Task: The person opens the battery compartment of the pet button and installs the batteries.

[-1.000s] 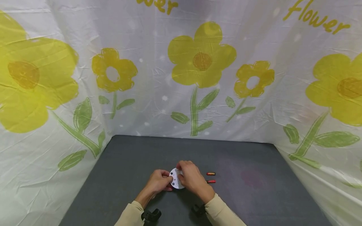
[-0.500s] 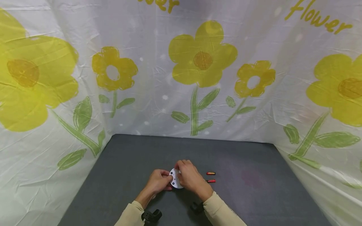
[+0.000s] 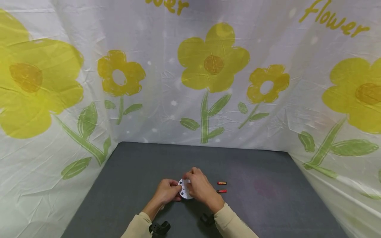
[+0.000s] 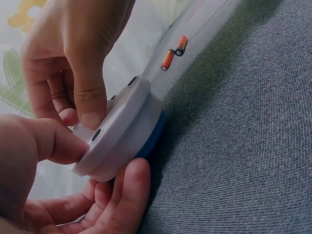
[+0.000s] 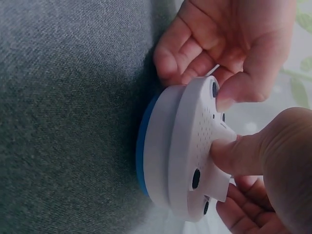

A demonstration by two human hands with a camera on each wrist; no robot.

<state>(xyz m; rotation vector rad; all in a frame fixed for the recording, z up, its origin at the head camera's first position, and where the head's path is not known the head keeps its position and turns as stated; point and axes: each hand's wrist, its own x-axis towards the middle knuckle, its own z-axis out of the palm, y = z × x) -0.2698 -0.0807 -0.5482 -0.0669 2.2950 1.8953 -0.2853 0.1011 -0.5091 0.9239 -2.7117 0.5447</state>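
A round white device (image 3: 184, 191) with dark feet, small speaker holes and a blue underside (image 5: 141, 151) is held tilted on the dark table. My left hand (image 3: 166, 190) grips its left rim, thumb on the upper face and fingers beneath. Over the right part of the device is my right hand (image 3: 200, 185). Its thumb and fingers pinch a white cover (image 5: 219, 189) that stands up from the face in the right wrist view. What lies under the cover is hidden.
Two red-and-black batteries, the far battery (image 3: 221, 183) and the near battery (image 3: 222, 191), lie right of the right hand. A white flowered curtain (image 3: 160, 99) encloses the dark table (image 3: 268, 215) at the back and sides.
My right hand has shifted slightly left over the device, its fingers still at the face. The left hand keeps its grip, and the batteries lie where they were.
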